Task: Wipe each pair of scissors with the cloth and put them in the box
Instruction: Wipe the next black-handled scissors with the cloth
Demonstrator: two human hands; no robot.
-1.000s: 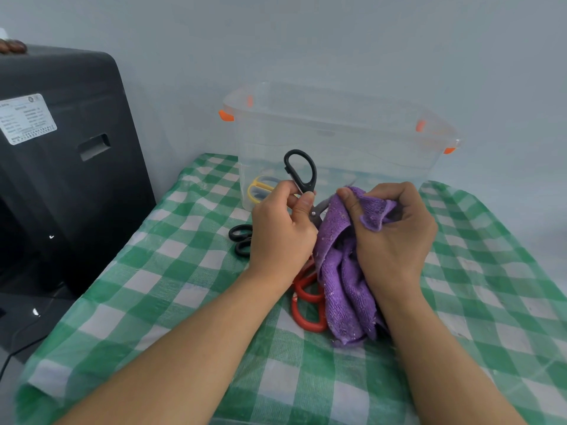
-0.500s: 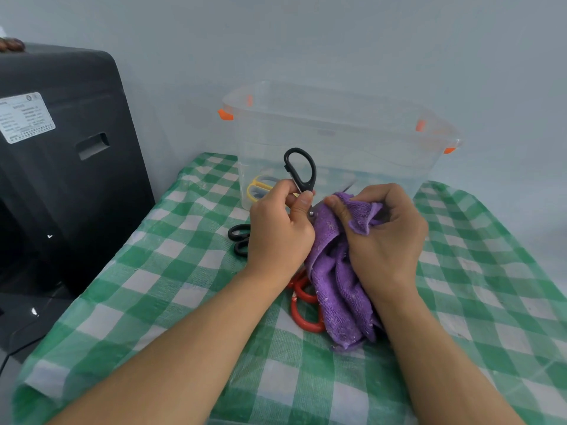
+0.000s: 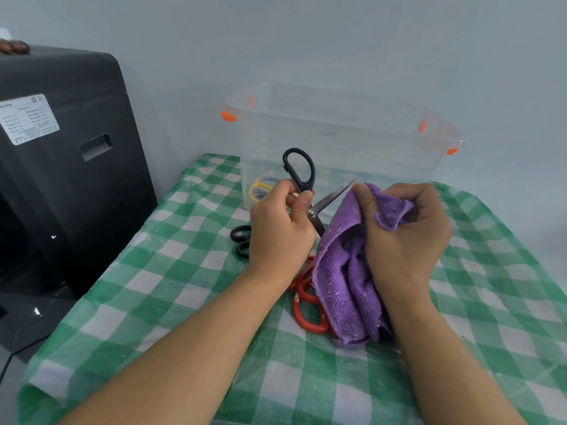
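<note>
While the left hand (image 3: 280, 230) grips the black scissors (image 3: 302, 179) by the handle and the right hand (image 3: 405, 237) bunches the purple cloth (image 3: 343, 271), a blade is being wiped.

To do this well, I judge the cloth should stay folded over the flat of the open blade (image 3: 333, 196) and be drawn from the pivot out to the tip, fingers kept off the edge, then repeated on the other blade before the scissors go over the rim of the clear box (image 3: 337, 139). The scissors stand between the two hands, above the counter (image 3: 184, 271) and just in front of the box, one handle loop sticking up above the left thumb, the lower blade running behind the cloth. Yellow scissors (image 3: 260, 188) already lie in the box; red scissors (image 3: 308, 305) and another black pair (image 3: 241, 239) wait on the counter under the hands.
</note>
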